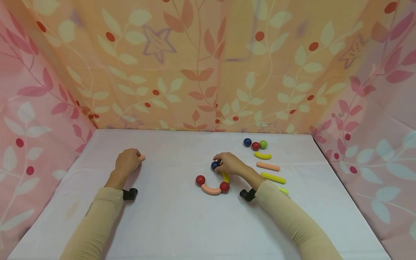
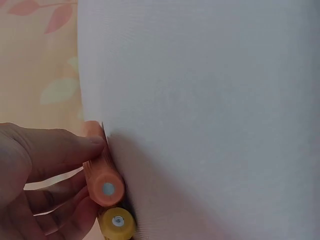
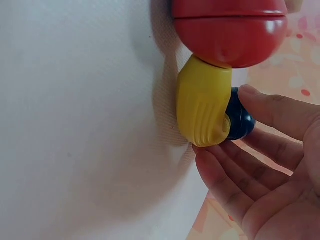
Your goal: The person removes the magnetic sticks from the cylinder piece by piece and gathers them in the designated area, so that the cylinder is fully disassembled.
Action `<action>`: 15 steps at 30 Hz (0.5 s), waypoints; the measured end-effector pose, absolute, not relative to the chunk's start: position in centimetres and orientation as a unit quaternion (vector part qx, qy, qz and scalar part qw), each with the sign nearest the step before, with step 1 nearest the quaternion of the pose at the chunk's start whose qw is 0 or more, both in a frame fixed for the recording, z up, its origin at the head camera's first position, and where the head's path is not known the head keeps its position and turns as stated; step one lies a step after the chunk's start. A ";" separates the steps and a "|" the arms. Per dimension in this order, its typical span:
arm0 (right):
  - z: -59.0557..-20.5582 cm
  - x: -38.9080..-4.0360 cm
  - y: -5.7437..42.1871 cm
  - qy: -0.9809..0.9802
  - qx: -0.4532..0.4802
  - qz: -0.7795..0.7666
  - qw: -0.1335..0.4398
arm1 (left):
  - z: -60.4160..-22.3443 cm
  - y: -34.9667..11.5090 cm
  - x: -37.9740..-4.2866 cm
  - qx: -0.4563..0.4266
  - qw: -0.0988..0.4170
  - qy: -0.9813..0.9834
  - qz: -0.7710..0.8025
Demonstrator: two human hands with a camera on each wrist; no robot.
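On the left of the table my left hand pinches an orange magnetic rod between thumb and fingers. A yellow rod with a metal disc in its end lies against it in the left wrist view. My right hand grips a dark blue ball at the end of a curved yellow rod, fingertips at the joint. That yellow rod meets a red ball, followed by a curved orange rod and another red ball, forming an open curve.
At the back right sit a blue ball, a red ball and a green ball. Below them lie a curved yellow rod, straight orange rod, straight yellow rod and a partly hidden yellow-green piece. Patterned cloth surrounds the table.
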State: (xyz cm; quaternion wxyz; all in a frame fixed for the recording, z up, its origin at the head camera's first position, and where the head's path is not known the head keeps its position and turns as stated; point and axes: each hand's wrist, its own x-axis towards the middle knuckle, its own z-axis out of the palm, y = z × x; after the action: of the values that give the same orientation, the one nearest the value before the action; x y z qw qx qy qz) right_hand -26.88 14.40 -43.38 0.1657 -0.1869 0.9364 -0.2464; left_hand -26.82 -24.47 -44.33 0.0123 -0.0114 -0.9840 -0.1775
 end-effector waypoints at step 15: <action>-43.2 -26.1 15.9 0.930 -0.183 -0.272 0.165 | -43.3 -21.9 -26.5 -0.038 0.017 -0.980 -0.196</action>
State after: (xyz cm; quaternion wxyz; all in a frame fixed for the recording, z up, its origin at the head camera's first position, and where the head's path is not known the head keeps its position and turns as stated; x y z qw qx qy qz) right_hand -26.09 15.94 -43.20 0.1647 -0.1830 0.9302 -0.2723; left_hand -26.54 -21.93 -43.25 0.0174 -0.0382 -0.9796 -0.1965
